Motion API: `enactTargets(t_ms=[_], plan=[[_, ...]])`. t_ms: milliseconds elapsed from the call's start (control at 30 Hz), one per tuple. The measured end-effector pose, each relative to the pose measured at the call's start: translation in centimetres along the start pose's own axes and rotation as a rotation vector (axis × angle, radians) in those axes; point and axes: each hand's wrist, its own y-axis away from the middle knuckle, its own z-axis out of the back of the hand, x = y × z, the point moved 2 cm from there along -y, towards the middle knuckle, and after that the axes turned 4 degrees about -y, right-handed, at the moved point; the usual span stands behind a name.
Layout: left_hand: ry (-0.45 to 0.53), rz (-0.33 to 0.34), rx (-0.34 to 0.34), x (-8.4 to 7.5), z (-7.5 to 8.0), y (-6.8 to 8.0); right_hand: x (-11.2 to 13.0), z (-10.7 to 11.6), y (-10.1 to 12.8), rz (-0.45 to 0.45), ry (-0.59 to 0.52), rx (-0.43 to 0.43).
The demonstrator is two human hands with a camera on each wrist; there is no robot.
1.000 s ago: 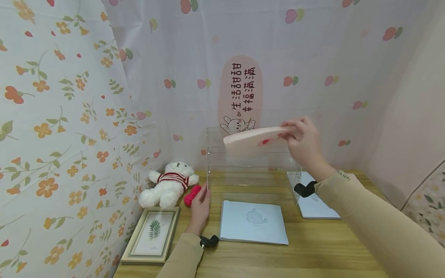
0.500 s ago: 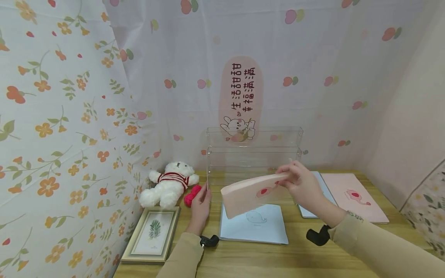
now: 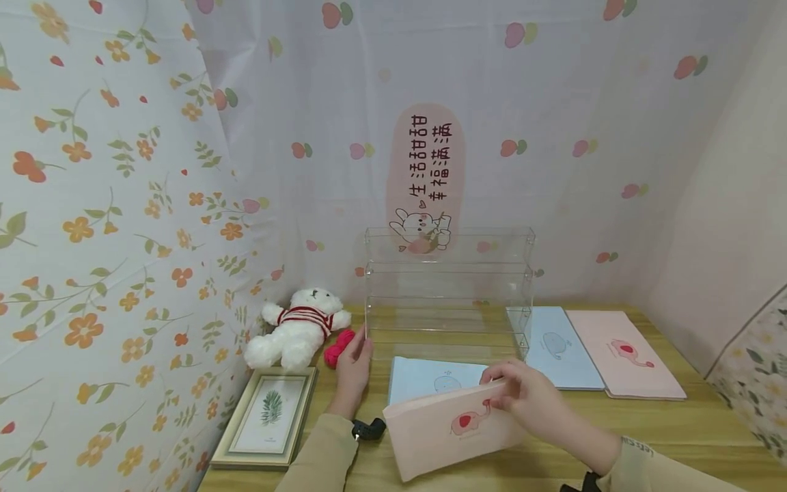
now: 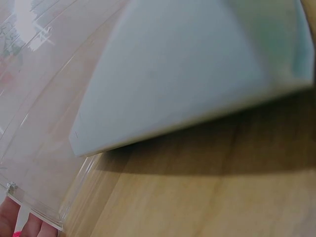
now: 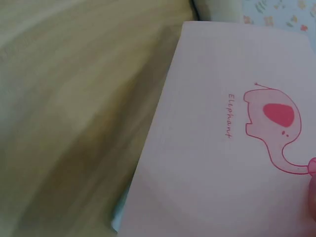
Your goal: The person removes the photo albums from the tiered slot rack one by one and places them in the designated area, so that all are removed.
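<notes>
Wooden desk, floral and heart-print cloth hung on the walls around it. Clear acrylic tiered rack at the back of the desk; I see nothing on its shelves, only see-through panels. My right hand pinches the pink elephant notebook by its upper right corner, fingers curled on it, holding it tilted low over the front of the desk, partly covering the blue whale notebook lying flat under it. My left hand rests against the rack's left front edge, fingers fairly straight; how firmly it holds, can't tell. Notebooks counted: four, two pink, two blue; the other blue one and the other pink one lie side by side right of the rack. One white teddy bear, one framed leaf print, one red thing half hidden behind my left hand, unidentifiable. Left wrist view blurred: only fingertips, rack edge, blue cover.
</notes>
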Motion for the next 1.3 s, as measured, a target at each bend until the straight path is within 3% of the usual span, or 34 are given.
enactTargets(t_ms=[233, 333, 633, 867, 1133, 1300], plan=[[0.029, -0.015, 0.000, 0.0, -0.1, -0.1, -1.0, -1.3, 1.1, -0.181, -0.058, 0.086], [0.033, -0.022, 0.003, 0.0, -0.2, -0.1, -1.5, -1.5, 1.2, -0.207, -0.068, 0.103], [0.028, -0.020, 0.015, -0.3, 0.1, 0.1, -3.2, -2.1, 0.9, -0.017, 0.130, 0.209], [0.030, -0.014, 0.016, -0.3, 0.0, 0.2, -5.2, -3.0, 0.8, -0.034, 0.191, 0.324], [0.031, -0.027, 0.003, -0.8, -0.1, 0.2, -6.5, -3.6, 0.7, -0.055, 0.179, 0.343], [0.020, -0.032, 0.000, -1.3, 0.0, 0.4, -7.1, -4.2, 0.7, -0.033, 0.235, 0.362]])
